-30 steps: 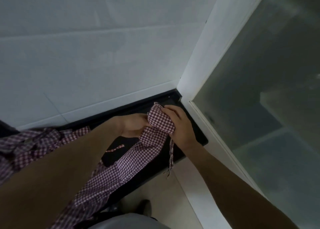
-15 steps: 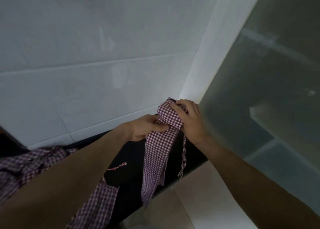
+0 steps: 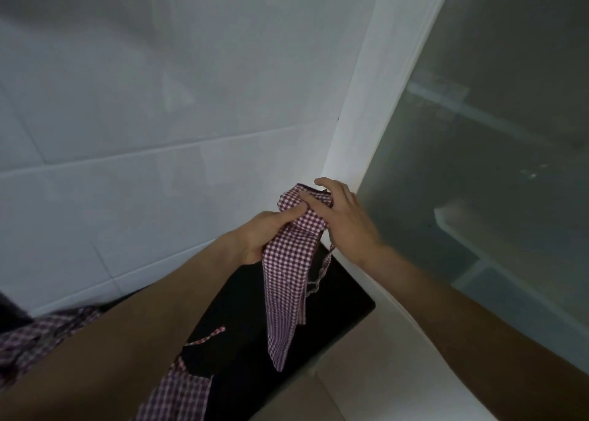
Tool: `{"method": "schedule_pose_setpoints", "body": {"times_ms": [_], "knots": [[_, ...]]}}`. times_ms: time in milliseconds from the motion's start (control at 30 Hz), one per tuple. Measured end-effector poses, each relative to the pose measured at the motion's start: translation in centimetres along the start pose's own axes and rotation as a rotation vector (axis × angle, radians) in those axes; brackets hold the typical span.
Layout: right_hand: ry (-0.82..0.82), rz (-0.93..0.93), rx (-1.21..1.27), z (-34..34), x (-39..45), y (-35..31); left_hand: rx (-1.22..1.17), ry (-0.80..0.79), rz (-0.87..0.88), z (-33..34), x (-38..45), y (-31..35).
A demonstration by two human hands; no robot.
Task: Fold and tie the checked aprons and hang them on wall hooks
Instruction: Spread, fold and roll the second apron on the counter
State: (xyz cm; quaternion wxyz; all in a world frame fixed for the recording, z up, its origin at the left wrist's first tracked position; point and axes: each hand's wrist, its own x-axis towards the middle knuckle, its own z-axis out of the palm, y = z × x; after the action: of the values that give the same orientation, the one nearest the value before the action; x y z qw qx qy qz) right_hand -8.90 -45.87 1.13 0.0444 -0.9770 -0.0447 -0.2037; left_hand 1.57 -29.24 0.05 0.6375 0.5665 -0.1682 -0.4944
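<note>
red-and-white checked cloth apron (image 3: 288, 270) bunched above black counter (image 3: 338, 306) | left hand (image 3: 264, 235), right hand (image 3: 345, 221) fingers curled, clamped on its top | likely light, limp; hold bundled top

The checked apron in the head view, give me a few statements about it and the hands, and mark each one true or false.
1. Both hands hold the bunched top of the checked apron. True: the left hand and right hand both grip it.
2. The apron lies flat on the black counter. False: its tail hangs down in the air.
3. A thin strap dangles beside the hanging tail. True.
4. The apron already hangs on a wall hook. False: no hook shows near it.
5. The white tiled wall stands behind the hands. True.
</note>
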Motion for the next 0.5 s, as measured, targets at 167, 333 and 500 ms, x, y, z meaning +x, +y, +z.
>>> {"method": "schedule_pose_setpoints", "body": {"times_ms": [167, 333, 500], "knots": [[-0.193, 0.423, 0.676, -2.0, 1.0, 0.3, -0.024, -0.018, 0.074, -1.0, -0.5, 0.5], [-0.367, 0.68, 1.411, -3.9, 1.4, 0.0, 0.016, -0.114, 0.181, -1.2, -1.4, 1.4], [-0.09, 0.658, 1.269, -2.3, 2.2, -2.3, 0.033, -0.021, 0.268, -0.7, -0.9, 1.0]]}}
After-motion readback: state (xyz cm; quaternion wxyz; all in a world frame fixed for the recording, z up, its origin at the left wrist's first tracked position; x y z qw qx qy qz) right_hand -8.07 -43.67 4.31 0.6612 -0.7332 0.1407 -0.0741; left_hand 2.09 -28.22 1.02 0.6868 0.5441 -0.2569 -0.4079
